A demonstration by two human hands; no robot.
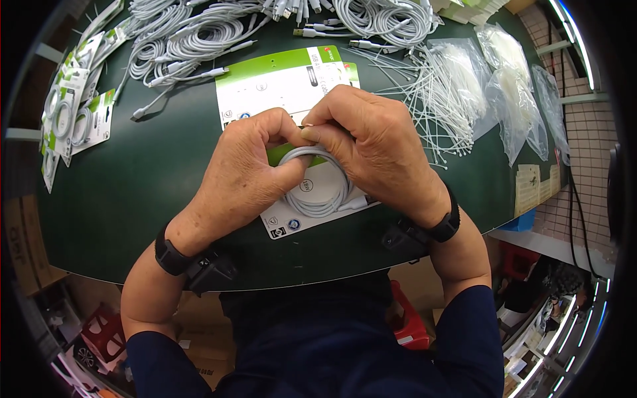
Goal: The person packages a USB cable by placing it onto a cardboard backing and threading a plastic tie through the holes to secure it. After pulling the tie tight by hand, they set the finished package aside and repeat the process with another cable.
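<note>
A coil of white cable lies on a white and green packaging card near the table's front edge. My left hand is closed at the coil's upper left, its thumb passing into the loop. From the other side my right hand pinches with thumb and forefinger at the top of the coil. The fingertips of both hands meet there and hide whatever thin piece is between them. Just beyond, another green and white card lies flat, partly covered by my hands.
Coiled white cables heap along the far side. To the right spread loose white cable ties, beside clear bags of ties. Carded cables pile up at the left edge. A red stool stands below the table.
</note>
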